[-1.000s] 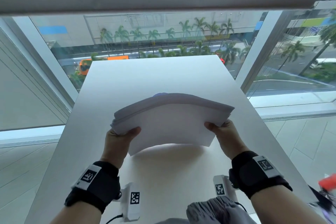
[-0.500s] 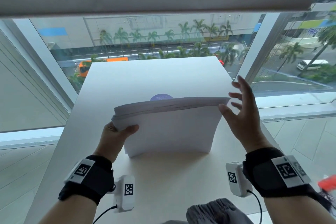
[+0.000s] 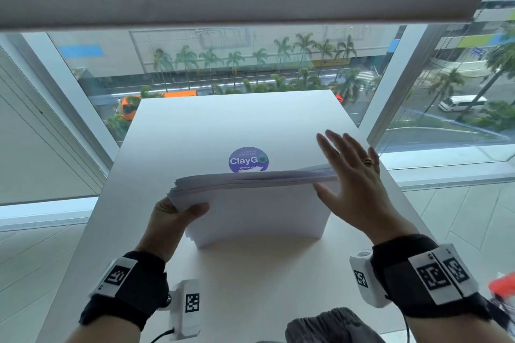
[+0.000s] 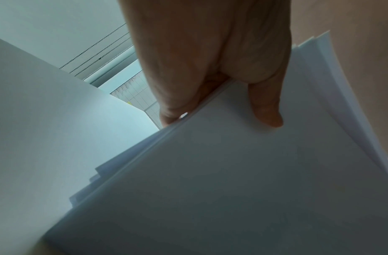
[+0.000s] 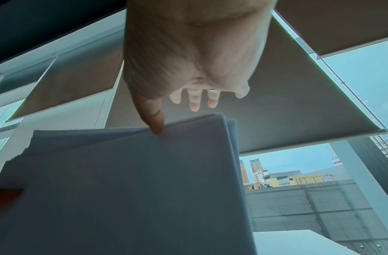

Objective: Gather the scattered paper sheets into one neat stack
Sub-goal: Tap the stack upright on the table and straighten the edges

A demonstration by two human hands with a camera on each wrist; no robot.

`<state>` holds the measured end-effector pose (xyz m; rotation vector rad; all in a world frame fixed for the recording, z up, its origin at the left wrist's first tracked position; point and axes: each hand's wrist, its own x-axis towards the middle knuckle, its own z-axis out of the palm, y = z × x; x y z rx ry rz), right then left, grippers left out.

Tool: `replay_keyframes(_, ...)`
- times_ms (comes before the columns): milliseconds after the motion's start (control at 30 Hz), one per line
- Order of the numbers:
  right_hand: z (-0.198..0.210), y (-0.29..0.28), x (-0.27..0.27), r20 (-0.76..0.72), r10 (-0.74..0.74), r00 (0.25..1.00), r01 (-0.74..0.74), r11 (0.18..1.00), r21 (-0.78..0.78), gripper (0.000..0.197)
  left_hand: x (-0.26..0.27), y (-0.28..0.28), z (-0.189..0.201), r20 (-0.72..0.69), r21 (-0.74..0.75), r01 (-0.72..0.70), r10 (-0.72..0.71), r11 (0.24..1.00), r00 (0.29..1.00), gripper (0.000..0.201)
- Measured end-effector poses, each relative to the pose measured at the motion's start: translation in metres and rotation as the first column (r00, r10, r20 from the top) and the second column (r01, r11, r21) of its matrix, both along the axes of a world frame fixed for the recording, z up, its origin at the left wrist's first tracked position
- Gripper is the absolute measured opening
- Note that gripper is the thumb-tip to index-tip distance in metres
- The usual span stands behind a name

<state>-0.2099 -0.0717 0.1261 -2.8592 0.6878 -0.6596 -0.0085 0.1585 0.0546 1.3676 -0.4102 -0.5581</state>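
Left hand [image 4: 210, 60] fills the top of the frame, seen from the wrist side. It grips a stack of white paper [image 4: 232, 181] at one edge — thumb [image 4: 266, 107] pressed flat on the near face, the other fingers [image 4: 173, 112] curled behind. Sheet edges on the left side are stepped, not flush — several corners stick out. White table [image 4: 47, 120] lies to the left. Beyond it, a window [image 4: 132, 89] and bead cords [image 4: 97, 58].
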Motion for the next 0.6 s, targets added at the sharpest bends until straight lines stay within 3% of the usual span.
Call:
replay_keyframes(167, 0.004, 0.005, 0.006, -0.302, 0.048, 0.952, -0.023, 0.996, 0.084, 0.082, 0.0, 0.0, 0.0, -0.011, -0.006, 0.01, -0.01, 1.0, 1.0, 0.033)
replay_keyframes(267, 0.002, 0.01, 0.007, -0.166, 0.051, 0.985, -0.047, 0.998, 0.031, 0.087, 0.001, 0.001, 0.0, -0.012, 0.001, 0.013, -0.013, 1.0, 1.0, 0.041)
replay_keyframes(300, 0.003, 0.011, 0.009, -0.19, 0.055, 0.98, -0.052, 0.998, 0.021, 0.087, 0.0, 0.0, 0.0, -0.012, 0.006, 0.017, -0.017, 1.0, 1.0, 0.042)
replay_keyframes(367, 0.002, 0.012, 0.015, -0.262, 0.071, 0.962, -0.066, 0.997, 0.027, 0.074, -0.002, -0.001, -0.001, -0.01, 0.021, 0.027, -0.027, 0.999, 1.0, 0.044)
replay_keyframes(467, -0.001, 0.011, 0.023, -0.201, 0.075, 0.977, -0.082, 0.996, -0.026, 0.05, -0.004, -0.002, -0.002, -0.011, 0.037, 0.023, -0.023, 0.999, 1.0, 0.033)
replay_keyframes(600, 0.0, 0.011, 0.024, -0.151, 0.115, 0.982, -0.122, 0.992, -0.037, 0.035, -0.005, -0.001, 0.0, -0.011, 0.052, 0.003, -0.002, 0.999, 1.0, 0.024)
